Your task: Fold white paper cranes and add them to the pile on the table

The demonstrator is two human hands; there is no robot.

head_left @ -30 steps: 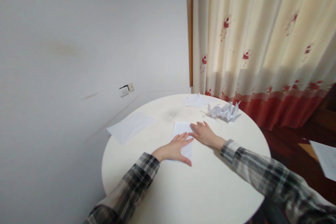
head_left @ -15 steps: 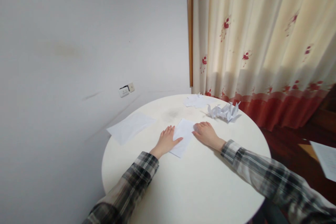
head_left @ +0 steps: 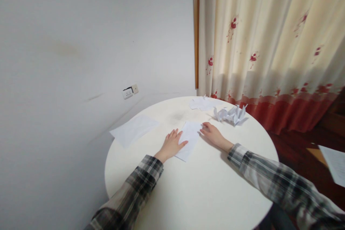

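Left hand [head_left: 169, 146] flat on paper [head_left: 190, 136]

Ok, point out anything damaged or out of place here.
The wall socket looks loosely fitted: a dark gap shows along its top. A grey smudge marks the round white table, beyond the left hand.

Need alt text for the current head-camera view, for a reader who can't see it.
The person's left hand lies across the left edge of a white paper on a round white table, the right hand by the paper's right edge. Another sheet lies left; folded paper figures sit right, a floral curtain behind.
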